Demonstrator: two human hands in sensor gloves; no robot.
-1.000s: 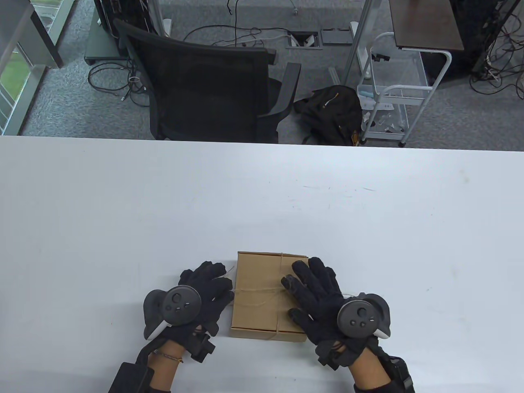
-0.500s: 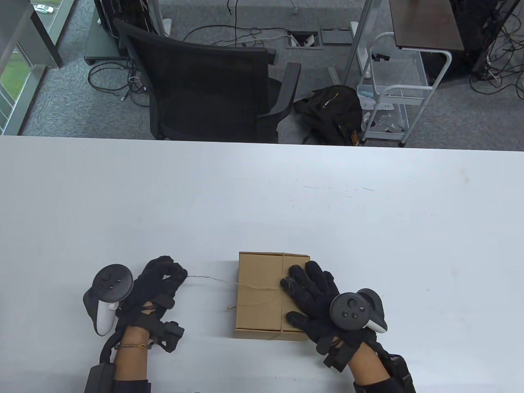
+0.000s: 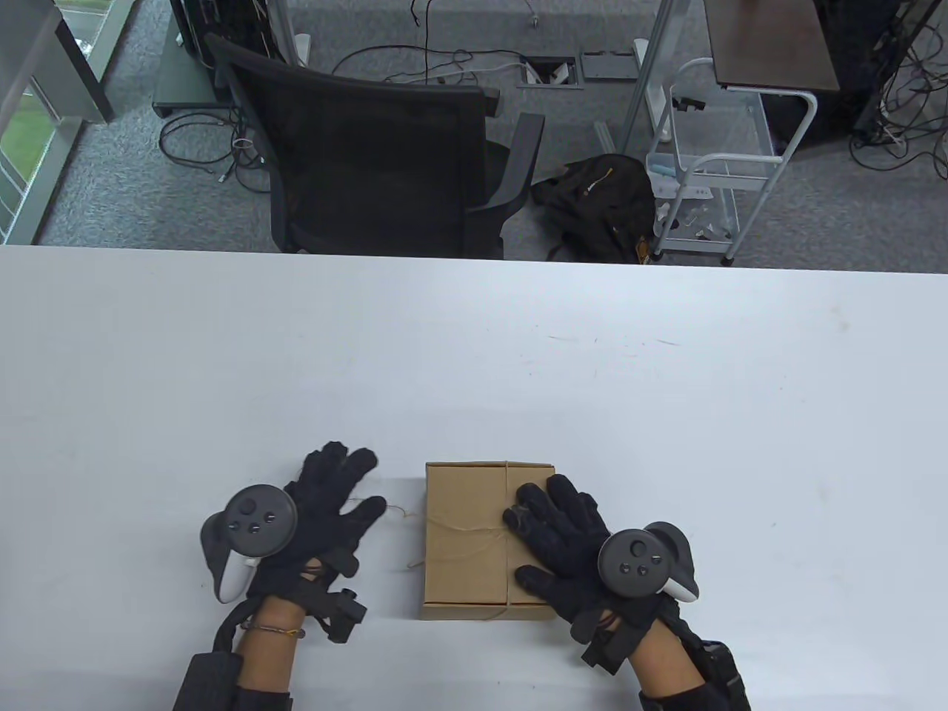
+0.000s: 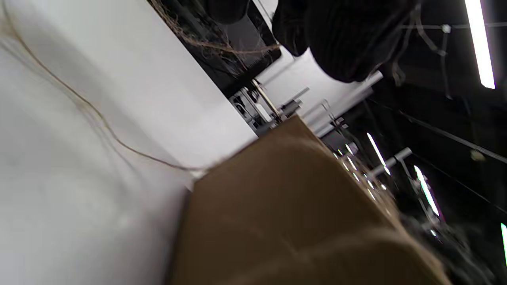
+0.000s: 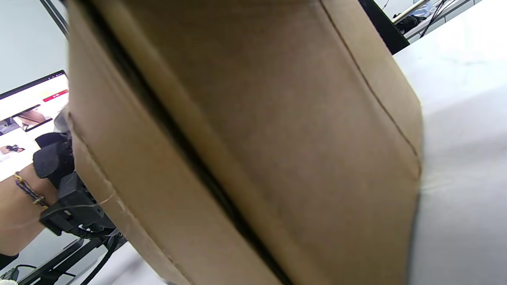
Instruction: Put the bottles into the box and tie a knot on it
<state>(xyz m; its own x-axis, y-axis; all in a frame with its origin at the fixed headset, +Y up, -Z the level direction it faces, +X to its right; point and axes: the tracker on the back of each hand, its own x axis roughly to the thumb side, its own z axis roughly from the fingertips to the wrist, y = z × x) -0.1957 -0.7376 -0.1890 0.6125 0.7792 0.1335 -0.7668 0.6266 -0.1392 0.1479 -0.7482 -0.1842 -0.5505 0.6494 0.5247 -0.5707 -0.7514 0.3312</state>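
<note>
Under the right hand (image 3: 564, 535) sits the closed box (image 3: 466, 544), fingers flat to pin the crossed string (image 3: 461, 527) at its knot. Just beside it the left hand (image 3: 326, 511) spreads open, the loose string end trailing near its fingertips.

No legible text (screen blurred)

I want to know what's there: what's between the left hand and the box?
In the table view, thin brown string lies on white table between left hand and brown cardboard box.
</note>
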